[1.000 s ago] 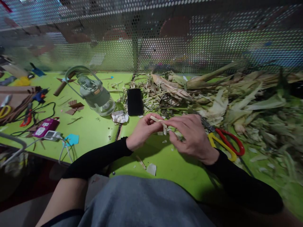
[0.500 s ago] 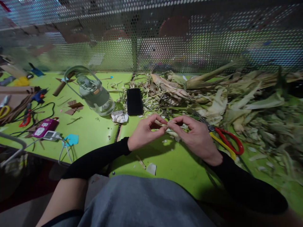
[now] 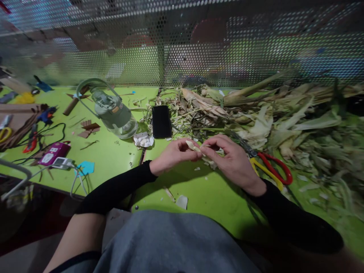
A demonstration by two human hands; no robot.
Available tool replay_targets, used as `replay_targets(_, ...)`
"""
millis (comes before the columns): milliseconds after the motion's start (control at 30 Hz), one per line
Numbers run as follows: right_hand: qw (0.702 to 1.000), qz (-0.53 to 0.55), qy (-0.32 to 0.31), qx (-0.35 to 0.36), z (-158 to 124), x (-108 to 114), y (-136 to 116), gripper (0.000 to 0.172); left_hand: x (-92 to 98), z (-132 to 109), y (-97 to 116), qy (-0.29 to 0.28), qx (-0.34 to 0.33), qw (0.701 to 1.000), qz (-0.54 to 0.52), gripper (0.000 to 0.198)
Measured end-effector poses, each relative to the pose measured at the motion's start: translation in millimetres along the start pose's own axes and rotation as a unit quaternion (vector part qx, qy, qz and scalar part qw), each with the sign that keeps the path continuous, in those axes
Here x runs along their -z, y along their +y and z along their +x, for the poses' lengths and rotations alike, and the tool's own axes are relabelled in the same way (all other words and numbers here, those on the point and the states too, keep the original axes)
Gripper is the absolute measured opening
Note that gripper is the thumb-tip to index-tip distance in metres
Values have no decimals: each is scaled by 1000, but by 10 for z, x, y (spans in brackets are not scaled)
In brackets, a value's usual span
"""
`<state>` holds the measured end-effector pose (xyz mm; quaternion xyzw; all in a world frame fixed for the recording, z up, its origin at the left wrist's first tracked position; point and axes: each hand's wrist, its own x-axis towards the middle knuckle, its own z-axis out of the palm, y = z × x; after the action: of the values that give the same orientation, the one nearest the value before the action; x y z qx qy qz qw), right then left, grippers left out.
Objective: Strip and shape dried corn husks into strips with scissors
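Observation:
Between my two hands is a small pale strip of corn husk (image 3: 192, 145), pinched near its middle and right end. My left hand (image 3: 176, 154) is closed on it, thumb below and fingers above, with a pale pointed end sticking up. The fingertips of my right hand (image 3: 229, 162) meet my left at the strip and pinch it too; the exact grip there is partly hidden. Just right of my right hand lie scissors (image 3: 273, 168) with red and yellow handles, their blades partly among the husks. Dried corn husks (image 3: 261, 125) are heaped behind and to the right.
A black phone (image 3: 161, 121) lies ahead, beside crumpled white tissue (image 3: 143, 140) and a green-lidded bottle (image 3: 115, 113). Farther left are a purple device (image 3: 54, 153) with a cable, red-handled pliers (image 3: 31, 141) and cardboard scraps (image 3: 90, 129). A perforated metal screen (image 3: 182, 64) borders the green table.
My left hand has turned slightly and its fingers have curled in more. The pale strip now shows more clearly above the left thumb. My right hand has shifted only a little.

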<state>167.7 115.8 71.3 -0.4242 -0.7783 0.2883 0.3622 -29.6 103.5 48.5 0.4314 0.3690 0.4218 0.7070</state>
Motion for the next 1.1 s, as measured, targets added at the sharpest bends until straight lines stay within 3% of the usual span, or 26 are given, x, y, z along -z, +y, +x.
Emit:
replay_targets(167, 994, 63, -58, -74, 49, 18, 12, 31, 31, -6, 81, -21, 95, 995, -28, 41)
replay_targets(300, 981, 130, -83, -119, 40, 2, -43, 41, 62, -5, 109, -40, 116, 992, -5, 36)
replay_targets(500, 965, 196, -65, -160, 5, -73, -76, 43, 51, -30, 76, -40, 82, 996, 23, 31)
replay_targets(767, 956, 243, 37, -161, 2, -207, 54, 32, -60, -16, -17, 20, 67, 996, -49, 34)
replay_targets(1100, 956, 237, 34, -168, -12, -227, 95, 25, -98, -14, -83, 32, 4, 999, -33, 40)
